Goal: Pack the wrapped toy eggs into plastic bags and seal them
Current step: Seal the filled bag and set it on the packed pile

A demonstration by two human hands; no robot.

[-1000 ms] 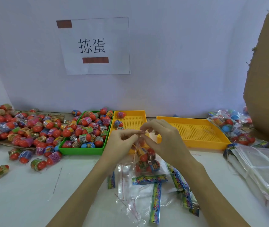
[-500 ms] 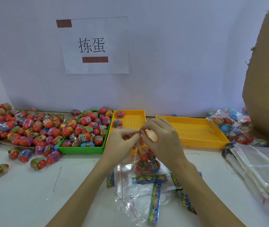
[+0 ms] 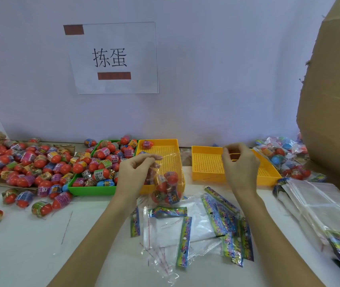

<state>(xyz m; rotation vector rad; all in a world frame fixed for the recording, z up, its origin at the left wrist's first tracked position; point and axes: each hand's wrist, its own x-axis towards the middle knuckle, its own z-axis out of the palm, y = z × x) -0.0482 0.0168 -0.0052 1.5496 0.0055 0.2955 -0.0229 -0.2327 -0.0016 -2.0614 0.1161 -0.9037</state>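
Note:
My left hand pinches the top edge of a clear plastic bag. The bag hangs in front of the left yellow tray and holds several red wrapped toy eggs. My right hand is apart from the bag, raised over the right yellow tray. Its fingertips pinch together on what looks like a thin clear strip, which is hard to see. Loose wrapped eggs lie heaped at the left, and more fill the green tray.
Empty bags with printed headers and thin peeled strips lie on the white table below my hands. A stack of flat bags sits at the right. Filled bags lie behind it, beside a tall cardboard box.
My hands were together at the bag's mouth. My right hand has pulled away to the right over the far yellow tray, while my left hand keeps holding the bag.

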